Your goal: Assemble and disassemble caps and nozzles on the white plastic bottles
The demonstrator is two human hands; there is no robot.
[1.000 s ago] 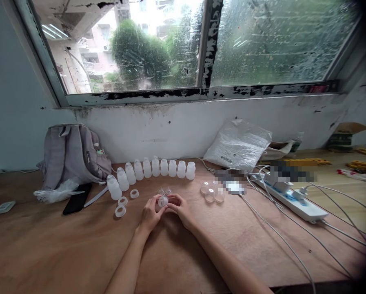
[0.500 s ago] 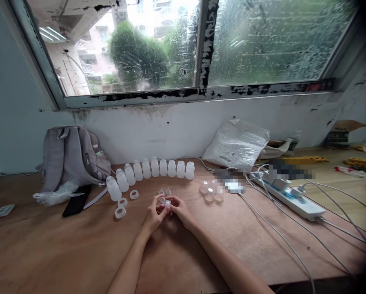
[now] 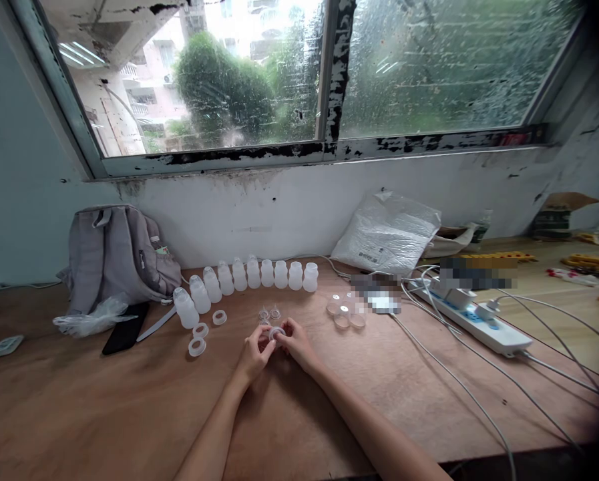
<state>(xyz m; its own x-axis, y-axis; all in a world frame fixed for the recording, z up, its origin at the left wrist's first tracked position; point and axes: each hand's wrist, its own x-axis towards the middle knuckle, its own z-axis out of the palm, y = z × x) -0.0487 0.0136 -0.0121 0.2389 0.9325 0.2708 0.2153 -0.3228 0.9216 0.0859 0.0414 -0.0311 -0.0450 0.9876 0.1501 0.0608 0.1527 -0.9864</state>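
Observation:
My left hand and my right hand meet over the middle of the wooden table, fingers pinched together on a small translucent plastic ring. Just beyond them lie two small clear parts. A curved row of several small translucent bottles stands farther back. Three loose white rings lie to the left of my hands, and a cluster of clear round discs lies to the right.
A grey backpack leans on the wall at the left, with a black phone and crumpled plastic beside it. A white plastic bag rests at the back right. A white power strip with several cables crosses the right side.
The piece between my fingers has been turned, and my hands sit slightly lower and closer to me. The view has shifted a little; nothing else on the table has moved.

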